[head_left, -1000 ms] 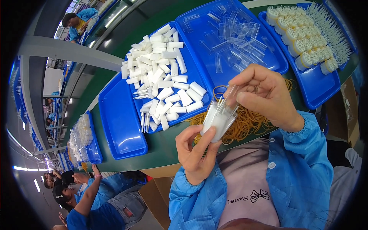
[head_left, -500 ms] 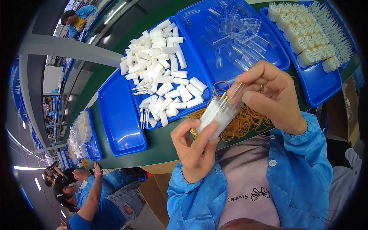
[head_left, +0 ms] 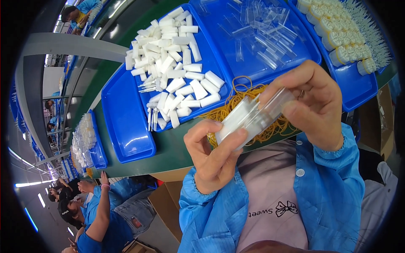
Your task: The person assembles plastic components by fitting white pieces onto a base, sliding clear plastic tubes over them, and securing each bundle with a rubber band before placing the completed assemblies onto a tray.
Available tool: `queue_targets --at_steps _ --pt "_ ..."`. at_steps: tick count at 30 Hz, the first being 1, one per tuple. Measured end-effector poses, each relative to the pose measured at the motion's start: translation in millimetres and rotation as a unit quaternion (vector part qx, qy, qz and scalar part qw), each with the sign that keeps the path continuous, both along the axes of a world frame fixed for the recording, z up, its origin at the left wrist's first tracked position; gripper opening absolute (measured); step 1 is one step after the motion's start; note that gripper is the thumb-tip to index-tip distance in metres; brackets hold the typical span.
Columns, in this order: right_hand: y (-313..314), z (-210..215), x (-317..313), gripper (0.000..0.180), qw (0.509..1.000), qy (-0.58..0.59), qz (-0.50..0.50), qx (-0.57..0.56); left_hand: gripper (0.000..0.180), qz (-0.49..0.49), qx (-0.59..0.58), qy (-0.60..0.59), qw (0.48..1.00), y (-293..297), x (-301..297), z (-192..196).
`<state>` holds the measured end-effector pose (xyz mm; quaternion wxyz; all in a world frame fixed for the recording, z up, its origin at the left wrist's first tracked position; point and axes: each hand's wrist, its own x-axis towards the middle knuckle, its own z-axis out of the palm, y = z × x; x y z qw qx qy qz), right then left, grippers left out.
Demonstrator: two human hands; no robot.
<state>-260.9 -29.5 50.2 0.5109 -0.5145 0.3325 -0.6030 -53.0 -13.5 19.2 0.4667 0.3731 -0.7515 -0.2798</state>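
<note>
My left hand pinches the lower end of a small bundle of white foam-like blocks with clear plastic on it. My right hand grips a clear plastic piece between thumb and fingers at the bundle's upper right end. Whether that piece is a flat strip or a tube is hard to make out. Its near end meets or overlaps the bundle. Just beyond and beneath the hands lies a heap of yellow-brown rubber bands, partly hidden by them.
Ahead, a blue tray holds loose white blocks and thin white sticks. Clear plastic pieces fill another. At right, a tray carries banded white bundles. A bare blue tray and a co-worker are leftward.
My right hand has turned slightly and shifted right, and the clear piece in it shows more broadly. The bundle has tilted flatter. The whole view has shifted a little.
</note>
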Motion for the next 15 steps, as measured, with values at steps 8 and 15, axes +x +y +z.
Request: queue_targets --at_steps 8,15 --pt "-3.6 -1.3 -14.1 0.023 0.997 0.017 0.030 0.070 0.047 0.011 -0.087 -0.088 0.992 -4.6 -7.1 -5.1" --pt "10.5 -7.7 -10.9 0.025 0.992 0.118 -0.052 -0.004 0.026 0.002 0.089 0.065 0.994 3.3 -11.8 -8.6"
